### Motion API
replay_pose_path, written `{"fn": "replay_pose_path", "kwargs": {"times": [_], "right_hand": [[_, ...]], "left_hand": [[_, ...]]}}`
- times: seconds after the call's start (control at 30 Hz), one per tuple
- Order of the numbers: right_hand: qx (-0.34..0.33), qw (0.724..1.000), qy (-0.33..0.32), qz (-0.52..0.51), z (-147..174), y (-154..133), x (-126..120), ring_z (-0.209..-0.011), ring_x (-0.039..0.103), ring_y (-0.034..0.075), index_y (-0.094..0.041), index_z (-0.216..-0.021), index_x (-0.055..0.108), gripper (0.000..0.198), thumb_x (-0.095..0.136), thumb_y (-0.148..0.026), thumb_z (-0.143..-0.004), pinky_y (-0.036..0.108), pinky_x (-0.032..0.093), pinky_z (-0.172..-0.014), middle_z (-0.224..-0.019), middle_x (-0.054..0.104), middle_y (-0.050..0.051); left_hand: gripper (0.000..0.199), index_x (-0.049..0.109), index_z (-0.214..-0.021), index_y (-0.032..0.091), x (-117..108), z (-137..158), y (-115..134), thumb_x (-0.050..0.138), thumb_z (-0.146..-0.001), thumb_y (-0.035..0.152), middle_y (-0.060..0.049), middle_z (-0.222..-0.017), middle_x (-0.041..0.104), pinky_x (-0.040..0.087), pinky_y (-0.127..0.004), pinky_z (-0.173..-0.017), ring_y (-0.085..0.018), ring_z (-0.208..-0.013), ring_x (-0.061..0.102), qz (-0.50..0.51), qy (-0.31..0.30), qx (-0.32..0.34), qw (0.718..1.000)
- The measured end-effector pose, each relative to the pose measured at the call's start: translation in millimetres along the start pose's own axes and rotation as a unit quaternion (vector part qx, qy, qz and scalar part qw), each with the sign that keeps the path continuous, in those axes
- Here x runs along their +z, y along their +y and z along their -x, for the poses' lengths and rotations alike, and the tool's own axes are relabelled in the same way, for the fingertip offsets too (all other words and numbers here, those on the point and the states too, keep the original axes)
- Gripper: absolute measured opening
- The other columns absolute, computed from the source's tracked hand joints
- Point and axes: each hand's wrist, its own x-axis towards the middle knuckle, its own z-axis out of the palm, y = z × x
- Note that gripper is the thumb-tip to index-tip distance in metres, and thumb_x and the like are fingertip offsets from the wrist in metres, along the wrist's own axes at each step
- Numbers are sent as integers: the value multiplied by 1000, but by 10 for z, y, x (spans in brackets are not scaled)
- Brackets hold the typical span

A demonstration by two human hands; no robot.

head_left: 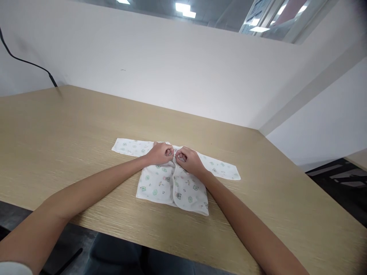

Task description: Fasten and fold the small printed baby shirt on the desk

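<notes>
A small white baby shirt [159, 185] with a green and grey animal print lies spread on the table, its long sleeves stretched out to both sides. Its front opening runs down the middle, with the edges meeting or overlapping. At the neckline my left hand [161, 152] is closed, thumb and fingers pinching the cloth at the left edge of the opening. Just across from it, my right hand [189, 160] pinches the right edge in the same way. The fingertips of both hands nearly meet. Any fastener between them is too small to make out.
The wooden table [86, 126] reaches back to a white wall [172, 68] with a window above it. A black cable [31, 63] hangs at the left. Below the front edge is a dark chair [114, 254]. Dark items stand beyond the right edge.
</notes>
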Motion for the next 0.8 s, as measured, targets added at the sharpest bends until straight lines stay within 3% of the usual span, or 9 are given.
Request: {"fn": "replay_pose_path", "kwargs": {"times": [0.8], "right_hand": [[11,1000,-4,8,0,-20,-5,-66,50,14,-21,-83,63,3,61,-19,-82,26,38,-64,-80,61,1]], "left_hand": [[9,62,-71,21,11,-3,2,58,-78,24,2,-62,60,35,-38,-86,-20,-83,60,-52,-11,-2,999]]}}
